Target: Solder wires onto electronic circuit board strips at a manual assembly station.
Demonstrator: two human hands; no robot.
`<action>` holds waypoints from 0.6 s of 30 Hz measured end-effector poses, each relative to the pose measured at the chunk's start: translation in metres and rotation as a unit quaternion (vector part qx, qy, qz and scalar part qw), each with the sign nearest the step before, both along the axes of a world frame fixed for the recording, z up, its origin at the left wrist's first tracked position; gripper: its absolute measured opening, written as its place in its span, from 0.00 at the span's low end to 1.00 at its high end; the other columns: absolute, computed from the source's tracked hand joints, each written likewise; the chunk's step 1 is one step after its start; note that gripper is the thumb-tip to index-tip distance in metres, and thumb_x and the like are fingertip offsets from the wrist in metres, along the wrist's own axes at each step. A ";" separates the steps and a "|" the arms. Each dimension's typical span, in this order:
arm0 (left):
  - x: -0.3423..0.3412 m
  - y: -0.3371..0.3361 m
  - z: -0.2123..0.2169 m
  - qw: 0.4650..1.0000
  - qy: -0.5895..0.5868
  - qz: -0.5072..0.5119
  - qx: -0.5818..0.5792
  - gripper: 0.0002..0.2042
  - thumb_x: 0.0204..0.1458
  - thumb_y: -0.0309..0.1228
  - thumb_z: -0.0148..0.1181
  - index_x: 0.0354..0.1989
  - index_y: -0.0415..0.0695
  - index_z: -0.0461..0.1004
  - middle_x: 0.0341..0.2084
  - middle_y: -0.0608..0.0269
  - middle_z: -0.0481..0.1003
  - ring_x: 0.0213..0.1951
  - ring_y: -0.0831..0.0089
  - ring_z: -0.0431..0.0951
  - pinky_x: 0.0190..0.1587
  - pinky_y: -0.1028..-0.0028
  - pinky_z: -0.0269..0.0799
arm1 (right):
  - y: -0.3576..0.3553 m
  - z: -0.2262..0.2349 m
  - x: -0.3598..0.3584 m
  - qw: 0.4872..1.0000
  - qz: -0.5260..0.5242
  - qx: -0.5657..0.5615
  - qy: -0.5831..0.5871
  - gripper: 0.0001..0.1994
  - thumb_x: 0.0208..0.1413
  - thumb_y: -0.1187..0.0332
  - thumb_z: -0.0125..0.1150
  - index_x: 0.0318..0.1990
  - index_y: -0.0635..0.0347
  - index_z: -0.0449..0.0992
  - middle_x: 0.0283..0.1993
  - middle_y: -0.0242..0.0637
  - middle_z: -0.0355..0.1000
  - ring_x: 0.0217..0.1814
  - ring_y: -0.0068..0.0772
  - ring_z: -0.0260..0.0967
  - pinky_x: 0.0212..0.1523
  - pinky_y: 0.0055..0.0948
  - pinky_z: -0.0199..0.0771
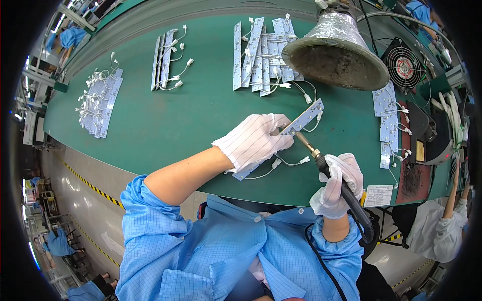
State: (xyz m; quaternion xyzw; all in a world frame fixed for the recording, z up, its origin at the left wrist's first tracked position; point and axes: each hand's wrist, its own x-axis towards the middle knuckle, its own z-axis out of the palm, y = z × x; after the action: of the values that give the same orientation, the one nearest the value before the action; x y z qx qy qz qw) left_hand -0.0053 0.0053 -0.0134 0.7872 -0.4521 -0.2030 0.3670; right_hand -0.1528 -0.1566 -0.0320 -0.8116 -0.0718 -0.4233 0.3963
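Green surface [191, 115] is covered far away with light strip boards. One strip board [301, 120] is gripped by the left hand [256, 140]. A soldering iron [331, 173] is clasped by the right hand [337, 185], its tip touching the board.

Both hands are wearing thin white striped cloth gloves, the left hand [256, 140] pinching a pale, smooth metal-backed strip board [301, 120], the right hand [337, 185] gripping a black matt plastic-handled soldering iron [346, 193] over the smooth matt green bench mat [175, 115], near a crinkled foil-wrapped funnel hood [335, 47].

Green bench [191, 115] bears white strip-board piles [99, 102], a small fan [403, 65]
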 end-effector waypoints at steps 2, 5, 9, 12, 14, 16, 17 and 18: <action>0.000 -0.001 0.002 0.999 0.029 0.010 0.017 0.14 0.51 0.35 0.57 0.40 0.37 0.73 0.29 0.52 0.72 0.26 0.59 0.72 0.32 0.65 0.69 | 0.003 0.002 -0.001 1.000 -0.001 0.014 0.011 0.09 0.50 0.77 0.47 0.38 0.69 0.68 0.31 0.47 0.71 0.28 0.37 0.64 0.32 0.34 0.67; 0.002 0.001 0.002 0.999 0.032 0.003 0.014 0.14 0.51 0.35 0.56 0.40 0.37 0.73 0.30 0.52 0.72 0.26 0.58 0.72 0.33 0.65 0.69 | 0.001 0.006 -0.001 0.999 -0.014 -0.039 -0.007 0.09 0.50 0.77 0.46 0.38 0.71 0.68 0.31 0.47 0.71 0.29 0.37 0.65 0.32 0.34 0.67; 0.002 0.001 0.002 0.996 0.086 0.021 -0.001 0.15 0.51 0.36 0.57 0.41 0.37 0.73 0.28 0.51 0.72 0.27 0.57 0.72 0.35 0.65 0.69 | -0.004 0.000 -0.008 0.994 -0.065 -0.084 -0.006 0.08 0.50 0.76 0.46 0.37 0.72 0.67 0.31 0.47 0.71 0.29 0.38 0.64 0.32 0.34 0.66; 0.002 0.000 0.006 0.983 0.166 0.060 0.054 0.15 0.51 0.36 0.57 0.42 0.37 0.73 0.28 0.51 0.72 0.29 0.58 0.72 0.35 0.66 0.69 | -0.002 0.002 -0.006 0.998 -0.034 -0.046 0.003 0.09 0.50 0.75 0.47 0.37 0.72 0.67 0.30 0.47 0.71 0.29 0.37 0.63 0.32 0.34 0.66; 0.003 -0.001 0.005 0.986 0.149 0.049 0.050 0.15 0.51 0.36 0.57 0.42 0.37 0.73 0.29 0.51 0.72 0.29 0.58 0.72 0.35 0.66 0.69 | -0.003 0.000 -0.006 0.999 -0.027 -0.036 0.002 0.09 0.50 0.75 0.47 0.37 0.72 0.67 0.30 0.47 0.71 0.28 0.37 0.63 0.32 0.34 0.66; 0.003 0.000 0.004 0.989 0.133 0.040 0.047 0.16 0.51 0.36 0.57 0.43 0.37 0.73 0.31 0.51 0.72 0.30 0.59 0.72 0.35 0.66 0.69 | -0.003 -0.001 -0.006 0.999 -0.020 -0.026 0.001 0.09 0.50 0.75 0.47 0.37 0.71 0.67 0.30 0.47 0.71 0.28 0.37 0.63 0.32 0.34 0.65; 0.003 0.001 0.002 0.993 0.113 0.030 0.033 0.16 0.51 0.36 0.57 0.43 0.37 0.73 0.30 0.51 0.72 0.30 0.59 0.72 0.35 0.66 0.69 | -0.003 -0.001 -0.005 1.000 -0.015 -0.013 0.003 0.09 0.50 0.75 0.47 0.37 0.71 0.67 0.30 0.47 0.71 0.28 0.36 0.63 0.32 0.34 0.66; 0.003 0.002 0.001 0.995 0.094 0.020 0.019 0.16 0.51 0.36 0.57 0.43 0.37 0.73 0.30 0.51 0.72 0.30 0.59 0.72 0.35 0.66 0.69 | -0.003 0.000 -0.005 1.000 -0.009 0.000 0.006 0.09 0.50 0.75 0.48 0.37 0.71 0.68 0.31 0.47 0.71 0.28 0.36 0.63 0.32 0.34 0.66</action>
State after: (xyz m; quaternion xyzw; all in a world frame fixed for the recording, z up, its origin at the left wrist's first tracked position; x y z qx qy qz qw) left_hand -0.0026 0.0069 -0.0127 0.7804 -0.3960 -0.2768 0.3968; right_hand -0.1579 -0.1595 -0.0325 -0.8148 -0.0622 -0.4223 0.3923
